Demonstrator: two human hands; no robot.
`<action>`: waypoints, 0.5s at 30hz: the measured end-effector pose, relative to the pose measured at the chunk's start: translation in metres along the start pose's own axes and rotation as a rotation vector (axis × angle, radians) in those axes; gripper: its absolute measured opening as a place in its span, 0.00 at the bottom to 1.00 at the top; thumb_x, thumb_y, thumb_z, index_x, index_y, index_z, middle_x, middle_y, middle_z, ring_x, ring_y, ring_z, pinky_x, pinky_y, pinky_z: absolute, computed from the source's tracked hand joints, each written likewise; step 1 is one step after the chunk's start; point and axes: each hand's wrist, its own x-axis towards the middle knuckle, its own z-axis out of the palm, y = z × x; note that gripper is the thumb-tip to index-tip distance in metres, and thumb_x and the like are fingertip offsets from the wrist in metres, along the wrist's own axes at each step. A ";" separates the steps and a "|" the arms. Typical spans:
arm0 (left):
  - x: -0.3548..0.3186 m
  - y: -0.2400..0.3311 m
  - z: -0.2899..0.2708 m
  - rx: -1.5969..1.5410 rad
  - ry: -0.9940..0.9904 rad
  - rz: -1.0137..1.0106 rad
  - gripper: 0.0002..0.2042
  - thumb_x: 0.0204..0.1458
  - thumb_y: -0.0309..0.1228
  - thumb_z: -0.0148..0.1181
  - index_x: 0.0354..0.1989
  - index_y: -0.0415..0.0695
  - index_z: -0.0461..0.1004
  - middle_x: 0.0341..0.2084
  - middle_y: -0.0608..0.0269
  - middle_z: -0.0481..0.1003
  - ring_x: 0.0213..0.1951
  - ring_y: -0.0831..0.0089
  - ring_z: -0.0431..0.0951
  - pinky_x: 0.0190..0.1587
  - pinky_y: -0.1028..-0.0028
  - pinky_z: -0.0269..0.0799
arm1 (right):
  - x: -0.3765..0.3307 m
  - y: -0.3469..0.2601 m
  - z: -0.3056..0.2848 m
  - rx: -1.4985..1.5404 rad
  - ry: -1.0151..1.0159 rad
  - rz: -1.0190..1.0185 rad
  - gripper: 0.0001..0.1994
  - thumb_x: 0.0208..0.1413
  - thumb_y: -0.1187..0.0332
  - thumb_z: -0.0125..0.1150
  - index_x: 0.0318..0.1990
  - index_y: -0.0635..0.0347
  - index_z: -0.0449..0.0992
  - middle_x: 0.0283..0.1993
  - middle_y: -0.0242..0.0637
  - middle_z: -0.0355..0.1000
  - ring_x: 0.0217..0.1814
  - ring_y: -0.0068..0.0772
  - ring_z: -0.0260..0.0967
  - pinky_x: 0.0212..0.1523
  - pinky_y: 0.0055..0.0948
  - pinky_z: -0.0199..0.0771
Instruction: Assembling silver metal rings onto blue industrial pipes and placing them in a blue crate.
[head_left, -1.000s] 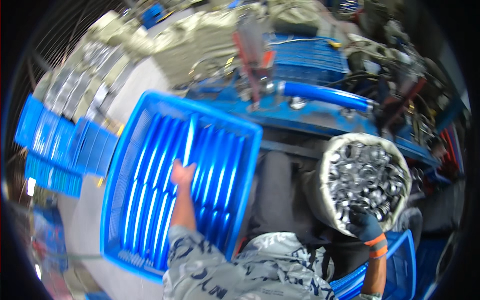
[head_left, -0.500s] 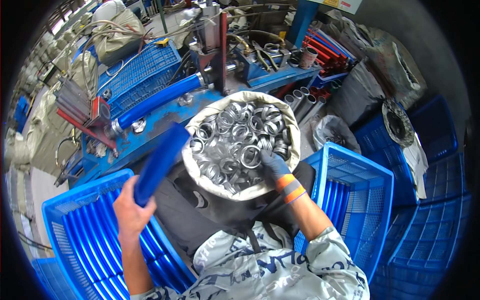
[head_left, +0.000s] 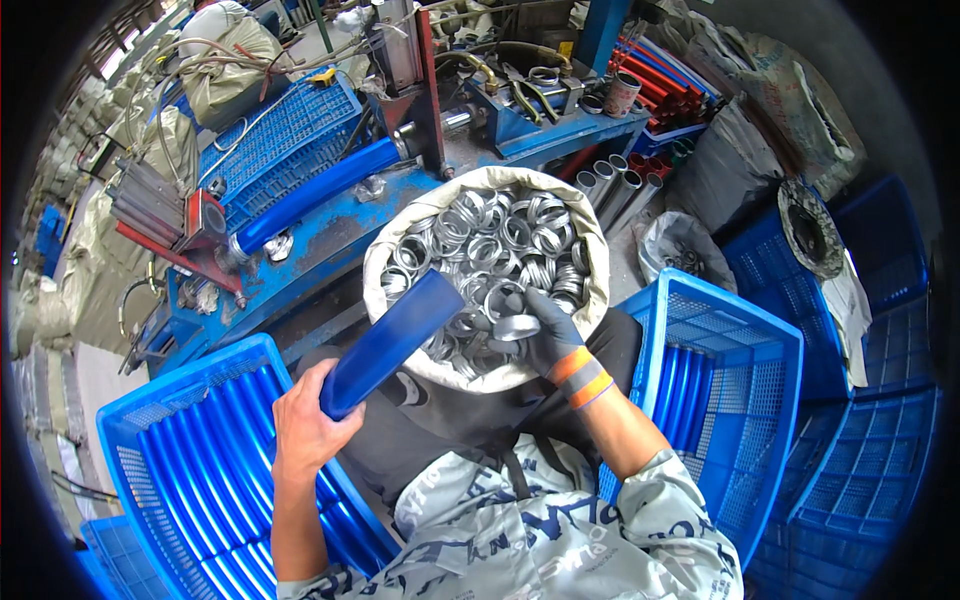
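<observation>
My bare left hand (head_left: pixel 312 420) is closed around the lower end of a shiny blue tube (head_left: pixel 392 342), which tilts up to the right. Its upper end is over the left front part of a white cloth sack (head_left: pixel 601 262) filled with silvery metal rings (head_left: pixel 478 256). My right hand (head_left: pixel 553 338), in a dark glove with an orange and grey cuff, pinches a single metal ring (head_left: pixel 516 327) just above the heap. Ring and tube end are apart, with a small gap between them. The sack stands in front of me, between my legs.
Blue tubes fill a crate (head_left: pixel 108 440) on my left; several more lie in another blue crate (head_left: pixel 782 335) on my right. Beyond the sack, a blue workbench (head_left: pixel 325 268) carries a clamped blue tube (head_left: pixel 322 192) and pliers (head_left: pixel 528 103). Steel pipes (head_left: pixel 622 190) stand behind the sack.
The blue tube has swung down and rightward over the sack with my left hand. My right hand has lifted a ring from the heap and turned it toward the tube.
</observation>
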 end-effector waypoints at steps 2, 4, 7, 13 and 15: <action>0.001 0.000 0.000 -0.003 0.002 -0.004 0.29 0.44 0.32 0.80 0.58 0.44 0.80 0.45 0.50 0.87 0.46 0.47 0.89 0.51 0.56 0.85 | 0.011 0.001 -0.002 -0.179 0.001 -0.067 0.19 0.75 0.53 0.65 0.58 0.59 0.81 0.53 0.37 0.83 0.57 0.45 0.85 0.53 0.50 0.92; 0.002 0.000 0.000 -0.002 0.007 -0.014 0.29 0.44 0.32 0.80 0.57 0.44 0.80 0.44 0.50 0.87 0.46 0.47 0.89 0.51 0.56 0.85 | 0.011 0.002 0.006 -0.239 0.035 -0.125 0.16 0.75 0.59 0.66 0.60 0.61 0.82 0.54 0.35 0.82 0.56 0.35 0.83 0.57 0.39 0.88; 0.007 0.004 0.000 0.004 0.020 0.010 0.28 0.45 0.32 0.80 0.57 0.44 0.80 0.45 0.50 0.86 0.45 0.48 0.89 0.50 0.57 0.84 | 0.008 -0.006 0.028 -0.874 0.045 -0.322 0.24 0.66 0.71 0.76 0.67 0.65 0.79 0.59 0.34 0.81 0.58 0.19 0.75 0.63 0.23 0.75; 0.020 0.007 0.000 0.096 -0.013 0.121 0.28 0.42 0.27 0.76 0.57 0.48 0.82 0.39 0.55 0.84 0.41 0.52 0.87 0.45 0.59 0.83 | -0.011 -0.019 0.047 -1.182 -0.105 -0.381 0.46 0.47 0.70 0.90 0.74 0.66 0.70 0.68 0.39 0.74 0.67 0.30 0.74 0.70 0.33 0.75; 0.020 0.007 -0.003 0.097 -0.046 0.128 0.29 0.40 0.28 0.76 0.57 0.47 0.82 0.39 0.55 0.84 0.41 0.51 0.86 0.46 0.58 0.82 | -0.013 -0.022 0.043 -1.047 -0.186 -0.406 0.54 0.46 0.76 0.89 0.81 0.63 0.60 0.71 0.44 0.71 0.70 0.34 0.74 0.69 0.35 0.77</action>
